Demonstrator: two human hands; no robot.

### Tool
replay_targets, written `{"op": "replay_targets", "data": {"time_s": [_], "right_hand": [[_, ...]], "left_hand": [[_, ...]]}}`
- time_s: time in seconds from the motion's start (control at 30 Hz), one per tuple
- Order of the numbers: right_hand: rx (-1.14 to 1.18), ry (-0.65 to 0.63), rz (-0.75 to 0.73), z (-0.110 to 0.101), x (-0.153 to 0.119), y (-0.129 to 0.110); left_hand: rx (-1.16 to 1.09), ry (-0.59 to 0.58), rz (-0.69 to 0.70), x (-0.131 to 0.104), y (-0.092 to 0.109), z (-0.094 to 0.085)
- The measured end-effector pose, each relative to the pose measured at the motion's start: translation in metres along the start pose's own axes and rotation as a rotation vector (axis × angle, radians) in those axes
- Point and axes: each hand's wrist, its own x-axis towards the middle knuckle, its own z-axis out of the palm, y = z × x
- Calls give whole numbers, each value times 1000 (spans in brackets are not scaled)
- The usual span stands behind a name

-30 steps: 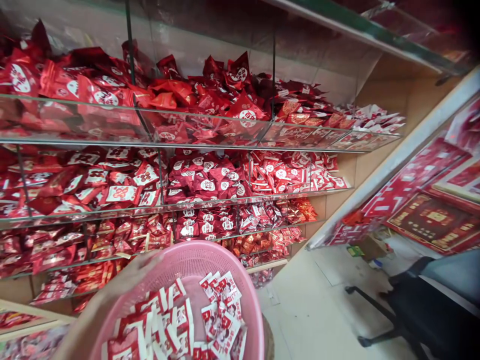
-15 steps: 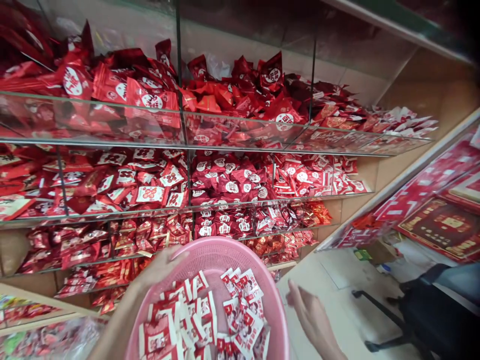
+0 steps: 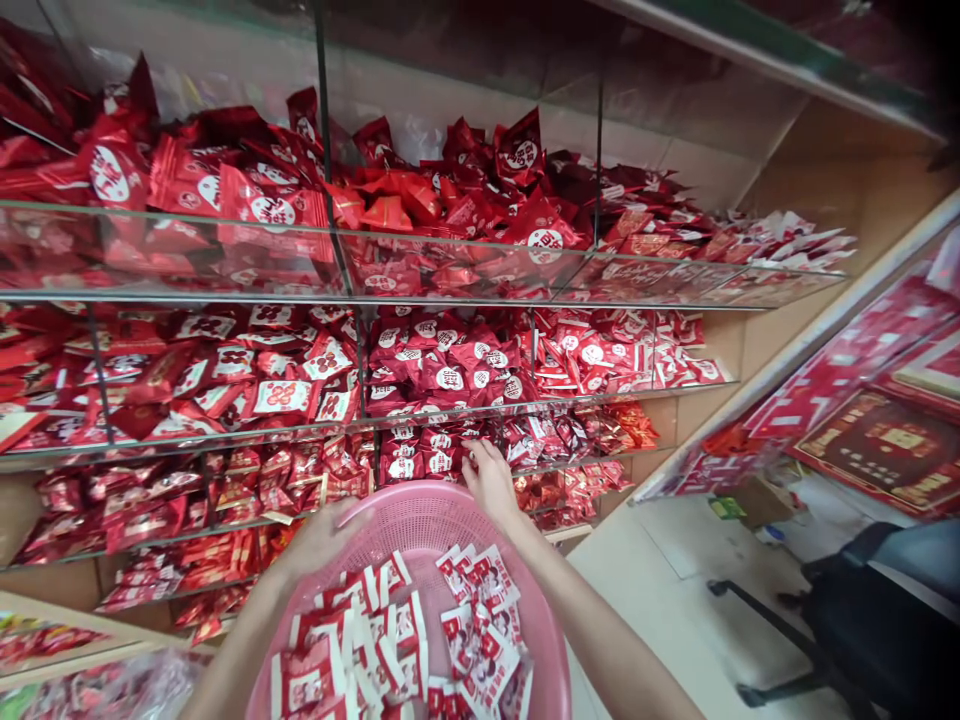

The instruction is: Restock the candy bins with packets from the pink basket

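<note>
The left hand is on the left side of the pink basket, its fingers closed over the rim to hold it. The right hand reaches across the basket's far right rim with its fingers partly bent, the fingertips at the maroon packets just beyond; from here I can't tell whether they have hold of one.

Inside the basket lie two loose heaps: on the left, red packets with white edges; on the right, printed red-and-white packets, a bare strip of basket floor partly showing between them.

Straight beyond the basket rise the glass-fronted shelves, divided into compartments. Above the maroon packets sits a row of packets with white ovals, and the top shelf, farther above the basket, is heaped with larger red packets. Orange-red packets fill a compartment beyond the basket to the right.

Low to the left of the basket I see a pale wooden ledge. Well off to its right, a black chair stands on the tiled floor, and a red-and-gold board leans beyond the chair.
</note>
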Motion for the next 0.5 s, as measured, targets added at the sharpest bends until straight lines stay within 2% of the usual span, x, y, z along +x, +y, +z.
{"op": "replay_targets", "data": {"time_s": [0.13,0.27,0.4,0.5], "right_hand": [[-122,-120,-122,4,13,6],[-201,-214,-152,9,17,12],[-223,-219,-167,14,17,13],[-196,-175,-186,14,16,12]], "left_hand": [[70,21,12,-1,-5,4],[94,48,11,-3,-8,9],[122,58,1,-3,-7,10],[140,53,-2,-3,-6,9]]}}
